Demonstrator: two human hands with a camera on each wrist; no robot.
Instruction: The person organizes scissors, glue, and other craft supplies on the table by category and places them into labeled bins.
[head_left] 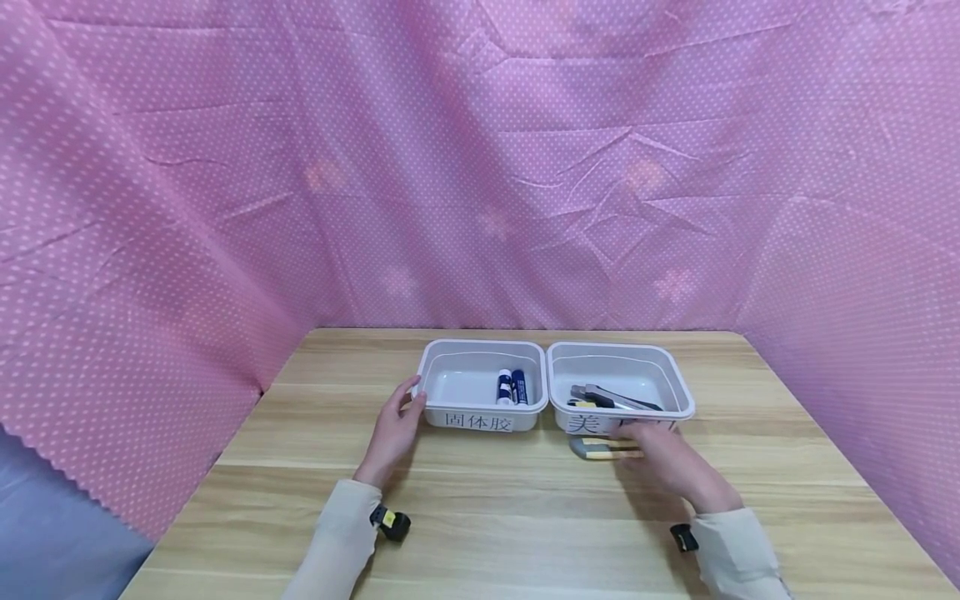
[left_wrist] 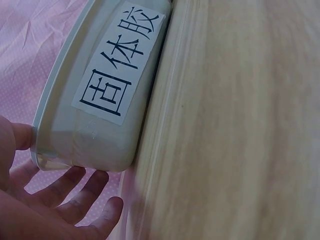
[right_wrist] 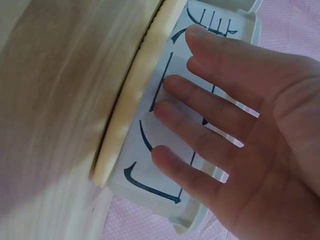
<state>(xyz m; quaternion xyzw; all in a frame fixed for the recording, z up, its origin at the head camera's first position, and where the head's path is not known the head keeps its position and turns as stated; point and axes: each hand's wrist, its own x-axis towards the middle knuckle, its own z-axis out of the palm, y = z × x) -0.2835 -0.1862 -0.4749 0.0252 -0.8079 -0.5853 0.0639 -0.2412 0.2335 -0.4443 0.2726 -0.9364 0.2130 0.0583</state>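
My left hand [head_left: 395, 429] is at the left end of a white plastic box [head_left: 480, 345], its thumb at the rim and the other fingers spread along the end wall. Two blue-and-white glue sticks [head_left: 512, 387] lie inside that box. In front of the second white box [head_left: 615, 346], a grey-and-yellow utility knife [head_left: 596, 449] rests on the table. My right hand [head_left: 663, 458] hovers over the knife's right part, fingers loosely extended before the box's label, holding nothing. In the right wrist view the knife [right_wrist: 135, 95] shows as a yellow edge beside the fingers.
Several utility knives [head_left: 611, 397] lie in the right box. Both boxes stand side by side on a wood-grain table [head_left: 487, 517] and carry printed labels in front, the left one [left_wrist: 120, 60] fully readable. A pink dotted cloth [head_left: 487, 167] hangs behind and at both sides.
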